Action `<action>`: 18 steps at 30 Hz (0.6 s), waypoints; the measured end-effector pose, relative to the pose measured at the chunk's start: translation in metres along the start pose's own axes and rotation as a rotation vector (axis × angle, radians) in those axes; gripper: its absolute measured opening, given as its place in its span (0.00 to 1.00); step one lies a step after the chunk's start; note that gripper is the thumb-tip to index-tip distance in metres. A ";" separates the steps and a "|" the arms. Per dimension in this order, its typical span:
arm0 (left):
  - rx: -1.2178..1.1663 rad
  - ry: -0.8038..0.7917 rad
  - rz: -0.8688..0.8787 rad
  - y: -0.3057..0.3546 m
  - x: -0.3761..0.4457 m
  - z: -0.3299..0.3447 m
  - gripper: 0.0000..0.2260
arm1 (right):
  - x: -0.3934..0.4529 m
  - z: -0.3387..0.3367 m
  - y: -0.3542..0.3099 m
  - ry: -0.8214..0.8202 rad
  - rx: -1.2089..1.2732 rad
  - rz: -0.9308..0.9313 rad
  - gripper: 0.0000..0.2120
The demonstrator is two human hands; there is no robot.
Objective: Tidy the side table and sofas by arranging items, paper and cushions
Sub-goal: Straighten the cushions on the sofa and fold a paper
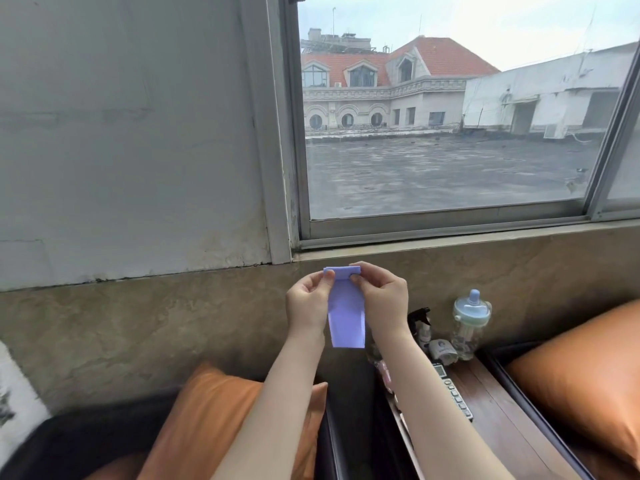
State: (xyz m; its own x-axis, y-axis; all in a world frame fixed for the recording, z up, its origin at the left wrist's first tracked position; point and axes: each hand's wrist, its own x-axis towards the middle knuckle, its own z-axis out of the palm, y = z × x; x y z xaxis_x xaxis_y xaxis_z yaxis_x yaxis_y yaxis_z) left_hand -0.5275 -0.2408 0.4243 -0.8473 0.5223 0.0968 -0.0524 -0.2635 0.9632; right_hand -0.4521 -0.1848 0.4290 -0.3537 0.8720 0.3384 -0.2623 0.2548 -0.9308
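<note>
Lilac folded paper strip (346,317): my left hand (309,304) and right hand (380,299) pinch its far top fold. I should crease squarely, edges aligned, before setting it on the wooden side table (498,410).

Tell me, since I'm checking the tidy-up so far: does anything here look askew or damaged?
Nothing is spilled. The wall beside the window frame has stained, flaking paint low down. The remote lies slanted on the side table. Both hands, left hand and right hand, pinch the purple paper, mid-fold.
</note>
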 end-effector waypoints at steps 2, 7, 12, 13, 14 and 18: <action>-0.005 0.016 -0.011 -0.001 0.003 -0.001 0.06 | 0.001 -0.002 -0.001 -0.021 0.090 0.047 0.13; -0.071 0.073 0.007 -0.001 0.004 0.000 0.06 | 0.004 -0.004 0.002 -0.121 0.084 0.063 0.11; -0.104 0.016 -0.018 -0.003 0.001 0.000 0.08 | 0.006 -0.004 0.007 -0.044 0.018 0.025 0.11; -0.084 0.004 -0.018 -0.003 0.000 0.000 0.07 | 0.006 -0.005 0.007 -0.025 0.017 0.024 0.12; -0.072 -0.005 -0.022 -0.004 0.000 0.001 0.08 | 0.006 -0.005 0.007 -0.014 0.016 0.018 0.13; -0.096 0.029 -0.025 -0.001 -0.001 0.003 0.06 | 0.005 -0.005 0.007 -0.031 0.037 0.016 0.16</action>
State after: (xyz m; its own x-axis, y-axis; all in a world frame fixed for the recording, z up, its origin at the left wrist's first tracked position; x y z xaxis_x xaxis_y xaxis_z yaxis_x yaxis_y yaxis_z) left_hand -0.5251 -0.2381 0.4239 -0.8598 0.5065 0.0648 -0.1224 -0.3277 0.9368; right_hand -0.4512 -0.1761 0.4236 -0.3857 0.8624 0.3279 -0.2890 0.2246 -0.9306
